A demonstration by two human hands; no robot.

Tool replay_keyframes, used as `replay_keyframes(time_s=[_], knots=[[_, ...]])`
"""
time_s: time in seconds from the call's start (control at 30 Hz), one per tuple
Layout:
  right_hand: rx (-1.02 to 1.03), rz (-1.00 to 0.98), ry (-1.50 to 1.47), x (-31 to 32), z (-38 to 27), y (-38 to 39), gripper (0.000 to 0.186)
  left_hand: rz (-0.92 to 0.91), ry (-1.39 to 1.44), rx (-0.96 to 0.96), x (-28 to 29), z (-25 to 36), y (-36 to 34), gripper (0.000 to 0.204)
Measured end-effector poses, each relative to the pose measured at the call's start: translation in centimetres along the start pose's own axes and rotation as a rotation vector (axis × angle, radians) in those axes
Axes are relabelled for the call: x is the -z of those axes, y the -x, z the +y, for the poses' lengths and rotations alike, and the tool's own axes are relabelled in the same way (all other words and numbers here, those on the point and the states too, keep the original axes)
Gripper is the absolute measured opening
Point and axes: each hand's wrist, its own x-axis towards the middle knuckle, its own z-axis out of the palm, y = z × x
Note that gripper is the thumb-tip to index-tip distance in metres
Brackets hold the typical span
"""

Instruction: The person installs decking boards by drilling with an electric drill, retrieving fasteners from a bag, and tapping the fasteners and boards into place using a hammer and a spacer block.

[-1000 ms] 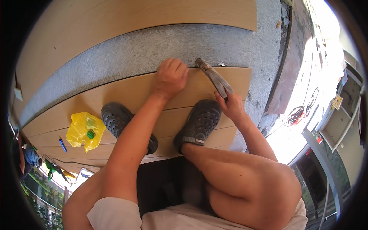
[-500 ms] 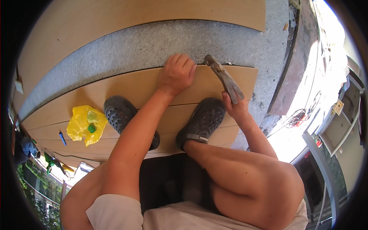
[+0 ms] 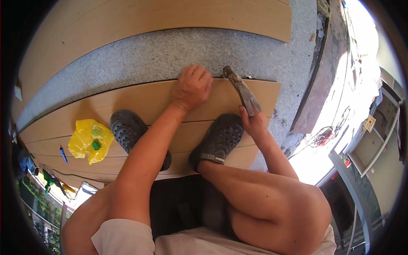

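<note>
My right hand (image 3: 255,124) grips a claw hammer (image 3: 241,90), its forked claw near my fingers and its worn striking end by the far edge of the nearest plank (image 3: 148,91). Most of the handle is hidden beneath the head and hand. Left of the hammer, my left hand (image 3: 192,89) rests over the same edge with its fingers curled in. Whatever the fingers may hold is hidden. A small metal clip (image 3: 250,76) sits at the plank's edge, just right of the hammer's striking end.
Grey concrete (image 3: 170,51) shows between these planks and more boards (image 3: 191,15) beyond. My dark clogs (image 3: 219,136) stand on the planks. At left lie a yellow plastic bag (image 3: 83,140) with a green item on it, and a blue pen-like object (image 3: 63,154). Cables (image 3: 323,138) lie at right.
The whole view has shifted slightly, so things sit a little lower and further left. My left thumb shows less than before. The hammer stays by the plank edge.
</note>
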Motion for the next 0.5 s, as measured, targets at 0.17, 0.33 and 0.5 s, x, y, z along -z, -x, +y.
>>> replay_keyframes(time_s=[0.17,0.33,0.5], knots=[[0.104,0.025,0.018,-0.20,0.93,0.14,0.031,0.006,0.008,-0.005,-0.43,0.15,-0.03,0.009],[0.154,0.044,0.013,-0.16,1.04,-0.04,0.036,0.042,-0.017,-0.033,-0.16,-0.15,-0.09,0.009],[0.052,-0.006,0.054,-0.31,1.02,-0.07,0.036,0.034,-0.014,-0.025,-0.34,-0.15,0.01,0.010]])
